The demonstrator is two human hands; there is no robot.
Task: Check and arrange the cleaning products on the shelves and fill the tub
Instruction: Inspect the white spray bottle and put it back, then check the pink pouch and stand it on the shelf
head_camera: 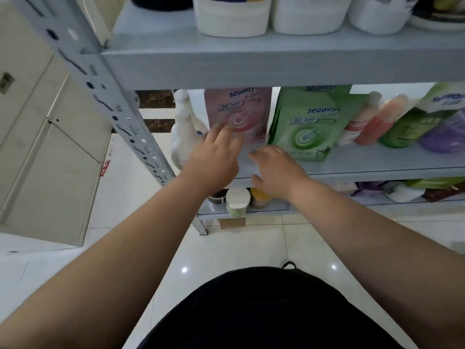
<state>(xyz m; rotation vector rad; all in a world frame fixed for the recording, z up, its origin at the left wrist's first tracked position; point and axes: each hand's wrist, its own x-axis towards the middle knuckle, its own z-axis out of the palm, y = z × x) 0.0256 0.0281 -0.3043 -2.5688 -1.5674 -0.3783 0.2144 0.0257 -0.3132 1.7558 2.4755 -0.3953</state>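
A pink refill pouch [239, 107] stands upright on the middle shelf [377, 167], with a green refill pouch [307, 127] to its right. My left hand [214, 157] reaches toward the pink pouch with fingers spread and blurred, close in front of its lower part; whether it touches is unclear. My right hand [274, 170] hovers over the shelf edge below both pouches, fingers relaxed, holding nothing. A white spray bottle [183, 124] stands left of the pink pouch.
Orange, green and purple bottles [392, 122] lie tilted at the right of the middle shelf. White jugs [231, 16] stand on the top shelf. Jars [236, 202] sit on the bottom shelf. A perforated grey upright [100, 81] runs left; a cabinet [42, 147] stands beyond it.
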